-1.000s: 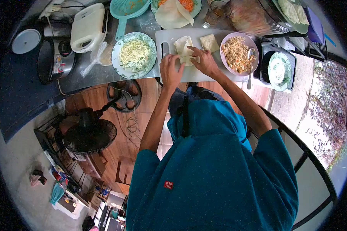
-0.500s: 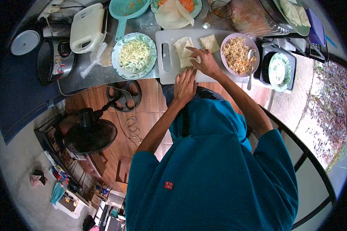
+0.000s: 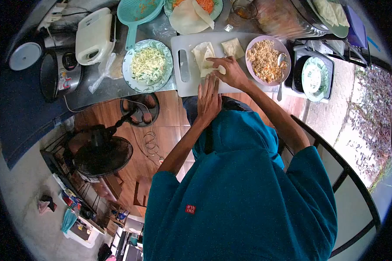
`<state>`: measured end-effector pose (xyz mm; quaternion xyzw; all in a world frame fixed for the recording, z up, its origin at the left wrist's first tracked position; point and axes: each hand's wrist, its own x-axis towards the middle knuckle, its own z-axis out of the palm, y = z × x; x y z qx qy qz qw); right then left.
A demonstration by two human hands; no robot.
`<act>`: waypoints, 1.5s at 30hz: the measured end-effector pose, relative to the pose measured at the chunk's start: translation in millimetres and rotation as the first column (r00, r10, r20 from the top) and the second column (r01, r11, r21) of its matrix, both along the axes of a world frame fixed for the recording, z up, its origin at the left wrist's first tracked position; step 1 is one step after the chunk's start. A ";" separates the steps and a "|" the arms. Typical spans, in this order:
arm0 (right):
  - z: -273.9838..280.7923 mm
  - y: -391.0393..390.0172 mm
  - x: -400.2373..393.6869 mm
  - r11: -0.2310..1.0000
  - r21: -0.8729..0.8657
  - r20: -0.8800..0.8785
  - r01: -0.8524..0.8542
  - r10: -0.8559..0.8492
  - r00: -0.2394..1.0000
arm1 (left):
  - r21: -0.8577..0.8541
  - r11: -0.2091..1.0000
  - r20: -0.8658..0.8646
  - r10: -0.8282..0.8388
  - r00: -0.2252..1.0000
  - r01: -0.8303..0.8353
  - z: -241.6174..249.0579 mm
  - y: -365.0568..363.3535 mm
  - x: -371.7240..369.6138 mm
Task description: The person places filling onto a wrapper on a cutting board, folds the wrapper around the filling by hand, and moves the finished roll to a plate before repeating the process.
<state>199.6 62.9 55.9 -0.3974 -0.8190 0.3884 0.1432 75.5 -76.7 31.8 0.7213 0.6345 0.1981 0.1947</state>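
Observation:
A pale, thin pastry wrapper lies partly folded on the white cutting board. My right hand bends over its right side, index finger stretched across it and the thumb lower down, with a whitish flap at the fingers. My left hand reaches in from the board's front edge, fingers extended and close together, tips at the wrapper's lower end. Beyond my right hand sits a folded square parcel. To the right stands a pink bowl of minced filling with a spoon in it.
On the left, a plate holds shredded cabbage. Behind are a turquoise strainer, a plate with round wrappers and shredded carrot, and a glass. A white sandwich maker and a floor fan are further left.
The right hand has shifted slightly lower on the wrapper, and a flap now lies more visibly folded over. The left hand stays at the near end. The whole view has shifted a little.

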 end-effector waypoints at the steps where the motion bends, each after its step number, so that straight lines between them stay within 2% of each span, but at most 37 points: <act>1: -0.6 -0.7 -0.4 1.000 -0.005 0.001 0.003 -0.003 1.000 | -0.026 0.999 0.041 -0.027 0.999 0.028 -0.9 -3.4 1.2; 4: -0.8 5.1 -2.3 0.999 0.038 -0.039 0.000 0.002 0.999 | -0.080 0.992 0.077 -0.087 0.993 0.093 -2.0 -10.4 4.1; 6: -1.3 10.2 -5.6 0.999 -0.028 -0.006 -0.029 0.029 1.000 | -0.112 0.986 0.069 -0.117 0.991 0.124 -2.2 -13.6 4.4; 8: -1.9 12.3 -9.4 0.999 -0.021 -0.003 -0.028 0.028 1.000 | -0.111 0.988 0.000 -0.104 0.995 0.104 -2.7 -13.2 5.9; 16: 4.3 15.8 -10.3 0.997 -0.034 0.017 -0.069 0.070 0.997 | -0.115 0.992 -0.027 -0.047 0.999 0.043 -8.8 -0.9 7.0; 19: 23.3 13.4 -3.7 1.000 0.022 -0.048 -0.015 0.016 0.999 | -0.149 0.988 -0.074 -0.057 0.996 0.045 -7.9 -0.3 7.5; 21: 46.2 12.1 13.1 0.992 0.003 -0.189 0.129 -0.126 0.974 | -0.163 0.985 -0.108 -0.068 0.992 0.050 -3.5 -0.7 8.0; 23: 71.1 2.2 35.9 0.972 0.093 -0.188 0.216 -0.196 0.962 | -0.202 0.979 -0.144 -0.035 0.989 0.005 -0.7 0.2 8.0; 25: 102.1 -10.8 72.5 0.898 -0.015 -0.212 0.441 -0.434 0.876 | -0.192 0.981 -0.147 -0.028 0.989 -0.001 -7.5 1.4 7.3; 26: 107.7 -16.8 95.9 0.860 0.067 -0.181 0.505 -0.488 0.854 | -0.086 0.996 -0.093 -0.036 0.995 0.028 -16.8 -4.1 3.9; 27: 107.5 -22.1 122.5 0.803 0.130 -0.157 0.581 -0.562 0.812 | -0.217 0.975 -0.133 -0.073 0.988 0.042 -12.2 -2.1 3.8; 29: 90.2 -28.4 188.7 0.660 0.305 -0.181 0.687 -0.668 0.722 | -0.175 0.982 -0.082 -0.085 0.993 0.070 -10.9 -3.2 4.7; 31: 65.5 -33.9 257.5 0.476 0.435 -0.039 0.764 -0.838 0.545 | -0.107 0.992 -0.136 -0.086 0.987 0.072 -6.8 0.3 1.8; 33: 57.6 -41.1 296.5 0.432 0.506 0.304 0.747 -0.899 0.314 | -0.118 0.989 -0.180 -0.115 0.977 0.094 -6.2 -0.9 0.3; 34: 52.0 -39.9 309.8 0.459 0.489 0.406 0.742 -0.872 0.272 | -0.135 0.988 -0.220 -0.105 0.970 0.076 -6.6 0.7 1.3; 36: 34.4 -38.7 326.6 0.548 0.558 0.461 0.623 -0.829 0.316 | -0.144 0.987 -0.287 -0.107 0.952 0.068 -3.7 1.3 2.5; 39: 20.3 -20.8 333.4 0.646 0.580 0.545 0.496 -0.760 0.353 | -0.130 0.991 -0.272 -0.074 0.959 0.039 -8.4 0.1 5.0; 41: 7.7 -7.1 335.7 0.652 0.584 0.579 0.484 -0.752 0.315 | -0.146 0.989 -0.269 -0.073 0.960 0.034 -7.7 0.4 7.1; 45: -13.1 7.6 340.9 0.686 0.552 0.618 0.475 -0.718 0.319 | -0.148 0.989 -0.272 -0.045 0.961 0.005 -8.1 1.0 11.3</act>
